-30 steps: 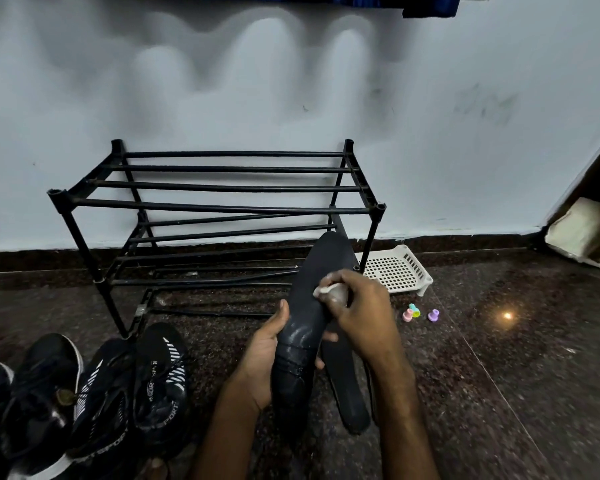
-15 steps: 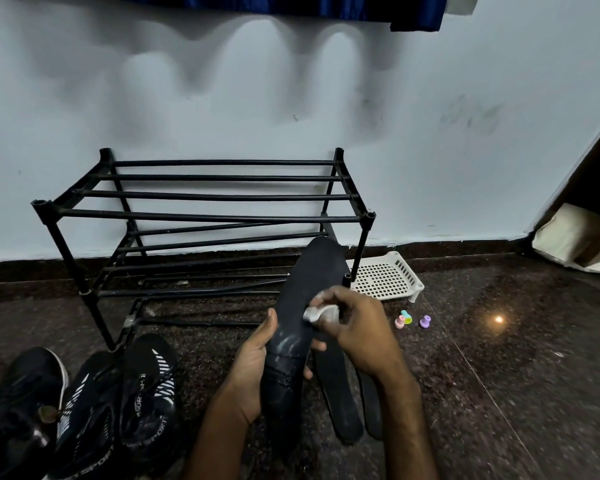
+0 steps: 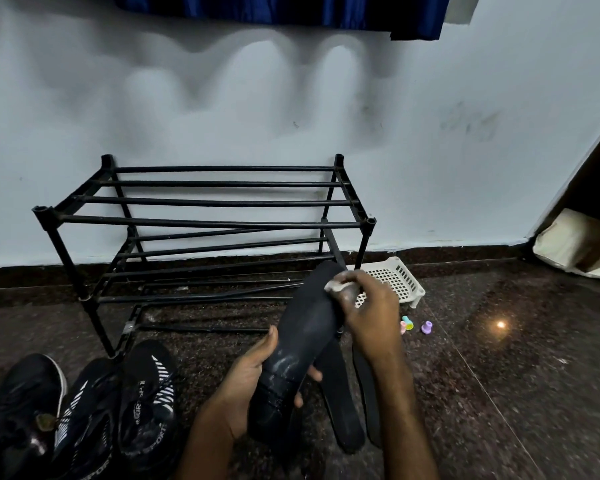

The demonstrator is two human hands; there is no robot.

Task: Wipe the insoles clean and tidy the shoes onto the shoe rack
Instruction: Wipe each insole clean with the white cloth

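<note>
- Left hand [image 3: 253, 386] grips a black insole [image 3: 303, 337] by its heel, in front of the shoe rack [image 3: 205, 223].
- Right hand [image 3: 373, 315] pinches a white cloth [image 3: 334, 286] against its toe.
- White basket [image 3: 400, 282] sits beside the rack.
- Shoe [image 3: 146, 407] on the floor reads "SPORT".

black insole [image 3: 303, 327], white-striped black shoes [image 3: 146, 396]

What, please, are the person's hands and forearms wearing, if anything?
Nothing that shows: the left hand and right hand are bare, without gloves, rings or a watch, and the left forearm and right forearm are bare down to the picture's edge, no sleeve in view.
</note>
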